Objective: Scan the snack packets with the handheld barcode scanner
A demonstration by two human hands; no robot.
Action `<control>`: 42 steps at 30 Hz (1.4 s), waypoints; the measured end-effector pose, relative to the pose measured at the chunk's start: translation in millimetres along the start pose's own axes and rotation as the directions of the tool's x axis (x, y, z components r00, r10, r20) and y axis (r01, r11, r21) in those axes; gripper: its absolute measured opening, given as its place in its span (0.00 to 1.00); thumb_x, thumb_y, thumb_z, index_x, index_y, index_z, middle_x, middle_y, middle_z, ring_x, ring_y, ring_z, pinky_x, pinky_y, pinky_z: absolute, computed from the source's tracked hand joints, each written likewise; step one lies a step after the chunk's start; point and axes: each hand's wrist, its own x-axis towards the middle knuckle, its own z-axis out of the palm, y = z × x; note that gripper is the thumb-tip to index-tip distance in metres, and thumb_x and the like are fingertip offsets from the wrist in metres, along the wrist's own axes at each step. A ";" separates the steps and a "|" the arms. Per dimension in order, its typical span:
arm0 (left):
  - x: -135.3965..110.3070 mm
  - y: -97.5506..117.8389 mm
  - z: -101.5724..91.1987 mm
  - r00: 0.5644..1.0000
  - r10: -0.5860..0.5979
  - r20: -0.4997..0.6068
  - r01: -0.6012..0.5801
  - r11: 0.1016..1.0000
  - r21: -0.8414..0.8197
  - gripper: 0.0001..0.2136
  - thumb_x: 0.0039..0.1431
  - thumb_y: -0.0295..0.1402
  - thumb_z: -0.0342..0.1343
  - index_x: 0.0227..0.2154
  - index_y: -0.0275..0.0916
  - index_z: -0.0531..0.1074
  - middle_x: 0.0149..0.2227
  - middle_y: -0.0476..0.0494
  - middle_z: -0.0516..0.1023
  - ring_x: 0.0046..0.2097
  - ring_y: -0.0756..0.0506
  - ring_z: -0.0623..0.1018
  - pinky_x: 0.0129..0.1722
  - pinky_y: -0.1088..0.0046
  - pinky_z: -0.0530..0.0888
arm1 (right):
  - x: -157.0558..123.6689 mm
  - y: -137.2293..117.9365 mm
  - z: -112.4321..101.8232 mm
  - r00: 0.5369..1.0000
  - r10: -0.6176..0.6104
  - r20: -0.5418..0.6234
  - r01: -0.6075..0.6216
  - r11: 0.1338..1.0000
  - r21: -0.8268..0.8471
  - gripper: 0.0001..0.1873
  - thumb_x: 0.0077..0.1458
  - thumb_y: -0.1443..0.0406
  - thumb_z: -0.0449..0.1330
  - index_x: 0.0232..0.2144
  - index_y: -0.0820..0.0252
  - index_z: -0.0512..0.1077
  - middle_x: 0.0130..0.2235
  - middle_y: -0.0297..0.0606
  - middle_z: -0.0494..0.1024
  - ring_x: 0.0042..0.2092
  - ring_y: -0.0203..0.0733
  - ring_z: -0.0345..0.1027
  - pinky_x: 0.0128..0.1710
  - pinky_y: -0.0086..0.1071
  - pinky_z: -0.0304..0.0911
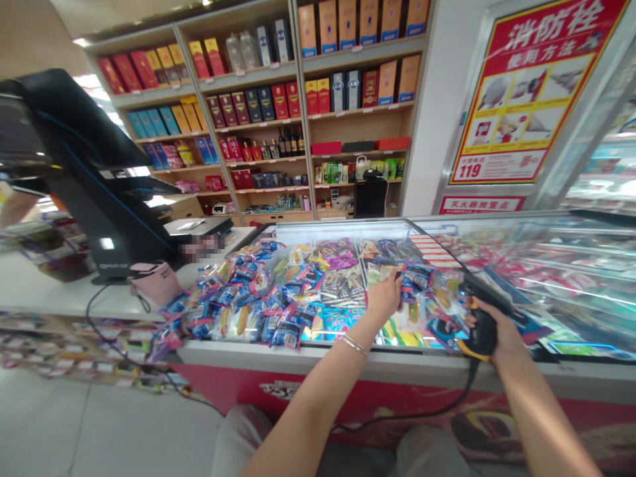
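Head view shows the left hand (pixel 385 295) with fingers curled against a blue packet (pixel 417 277) at its two o'clock, long axis roughly nine to three, though whether they pinch it cannot be told. Farther off, toward the packet's four o'clock, the right hand (pixel 504 329) grips a black-and-yellow scanner (pixel 484 323). Beneath lies a glass-topped freezer (pixel 223 354) strewn with other packets (pixel 287 331), shelves (pixel 358 127) at twelve o'clock, a table (pixel 30 285) bearing a terminal (pixel 116 192) toward ten.
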 end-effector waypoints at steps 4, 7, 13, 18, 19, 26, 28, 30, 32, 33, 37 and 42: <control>-0.7 1.5 -8.3 0.999 0.003 -0.038 -0.001 0.999 0.050 0.23 0.68 0.42 0.29 0.56 0.44 0.63 0.39 0.39 0.80 0.41 0.44 0.79 0.42 0.67 0.72 | -2.5 -0.9 -0.3 0.998 0.047 0.052 -0.049 0.998 0.030 0.14 0.31 0.67 0.67 0.25 0.63 0.69 0.20 0.31 0.68 0.16 0.29 0.58 0.11 0.20 0.56; 2.0 -6.1 -25.8 0.991 0.052 -0.124 -0.044 0.997 0.067 0.22 0.68 0.40 0.31 0.55 0.44 0.67 0.40 0.40 0.80 0.43 0.45 0.79 0.48 0.67 0.70 | -12.8 -3.4 7.1 0.992 0.108 0.067 -0.105 0.994 -0.041 0.11 0.34 0.66 0.66 0.23 0.61 0.68 0.16 0.31 0.64 0.15 0.32 0.57 0.10 0.23 0.55; 7.9 -76.3 -94.9 0.968 -0.046 -0.247 0.065 0.995 0.069 0.19 0.67 0.38 0.37 0.49 0.42 0.72 0.42 0.40 0.79 0.46 0.45 0.77 0.47 0.70 0.69 | -34.9 -6.2 62.1 0.953 0.087 0.292 -0.067 0.995 -0.080 0.14 0.34 0.65 0.67 0.28 0.61 0.70 0.20 0.31 0.67 0.16 0.31 0.55 0.12 0.25 0.56; 1.2 -172.4 -148.1 0.912 -0.263 -0.315 0.313 0.942 0.123 0.15 0.64 0.34 0.42 0.47 0.42 0.71 0.46 0.40 0.77 0.46 0.43 0.76 0.46 0.68 0.69 | -30.4 17.2 136.3 0.846 0.154 0.511 -0.060 0.979 -0.197 0.14 0.40 0.60 0.66 0.27 0.62 0.68 0.17 0.29 0.63 0.17 0.30 0.55 0.13 0.23 0.53; -1.0 -189.8 -155.5 0.899 -0.303 -0.315 0.357 0.925 0.130 0.15 0.63 0.34 0.44 0.48 0.41 0.71 0.46 0.40 0.77 0.47 0.42 0.76 0.46 0.68 0.69 | -28.6 25.6 152.5 0.827 0.167 0.537 -0.058 0.975 -0.213 0.13 0.41 0.60 0.65 0.27 0.62 0.68 0.17 0.29 0.64 0.17 0.30 0.56 0.14 0.23 0.54; -0.6 -254.0 -166.0 0.858 -0.382 -0.344 0.476 0.843 0.250 0.16 0.62 0.34 0.44 0.47 0.35 0.72 0.48 0.35 0.74 0.50 0.40 0.73 0.47 0.69 0.68 | -20.7 95.8 244.5 0.709 0.420 0.566 -0.214 0.893 -0.395 0.07 0.48 0.65 0.60 0.23 0.61 0.66 0.14 0.31 0.65 0.16 0.31 0.58 0.14 0.22 0.54; 4.8 -259.6 -159.3 0.854 -0.394 -0.339 0.496 0.814 0.303 0.17 0.63 0.37 0.43 0.43 0.34 0.74 0.48 0.32 0.74 0.51 0.38 0.72 0.47 0.67 0.68 | -19.5 113.5 253.5 0.677 0.473 0.564 -0.246 0.867 -0.433 0.07 0.49 0.64 0.59 0.23 0.62 0.66 0.14 0.31 0.65 0.16 0.31 0.58 0.14 0.22 0.53; 10.2 -264.9 -152.0 0.857 -0.420 -0.300 0.505 0.800 0.324 0.19 0.63 0.39 0.43 0.41 0.33 0.76 0.48 0.31 0.73 0.52 0.37 0.71 0.48 0.66 0.68 | -17.9 128.0 254.0 0.658 0.497 0.566 -0.265 0.856 -0.443 0.07 0.49 0.65 0.60 0.24 0.62 0.67 0.15 0.31 0.66 0.16 0.31 0.58 0.14 0.22 0.54; 14.5 -271.0 -145.5 0.857 -0.448 -0.255 0.512 0.801 0.312 0.20 0.63 0.40 0.43 0.40 0.32 0.76 0.48 0.30 0.73 0.53 0.36 0.70 0.50 0.64 0.67 | -16.0 138.6 249.4 0.655 0.504 0.562 -0.276 0.853 -0.443 0.05 0.48 0.65 0.61 0.26 0.63 0.69 0.16 0.30 0.67 0.16 0.30 0.58 0.15 0.22 0.55; 16.2 -274.0 -142.7 0.856 -0.460 -0.238 0.515 0.803 0.300 0.20 0.63 0.40 0.43 0.40 0.32 0.76 0.49 0.30 0.73 0.54 0.36 0.69 0.51 0.64 0.66 | -14.8 142.4 246.6 0.658 0.505 0.558 -0.281 0.853 -0.441 0.05 0.47 0.65 0.61 0.27 0.63 0.69 0.17 0.30 0.67 0.17 0.30 0.58 0.15 0.22 0.55; 21.0 -283.8 -134.0 0.844 -0.498 -0.200 0.536 0.805 0.255 0.21 0.62 0.41 0.43 0.42 0.32 0.76 0.50 0.29 0.73 0.54 0.36 0.70 0.52 0.63 0.66 | -11.0 150.6 240.8 0.662 0.519 0.541 -0.303 0.845 -0.440 0.07 0.46 0.65 0.62 0.28 0.63 0.70 0.19 0.30 0.69 0.17 0.29 0.60 0.16 0.22 0.57; 29.4 -291.8 -127.8 0.822 -0.544 -0.168 0.568 0.804 0.176 0.22 0.59 0.47 0.46 0.36 0.36 0.78 0.45 0.31 0.77 0.51 0.34 0.73 0.47 0.61 0.69 | -14.8 151.7 245.4 0.686 0.493 0.535 -0.255 0.852 -0.457 0.07 0.44 0.65 0.63 0.26 0.63 0.69 0.19 0.31 0.70 0.17 0.30 0.60 0.16 0.22 0.58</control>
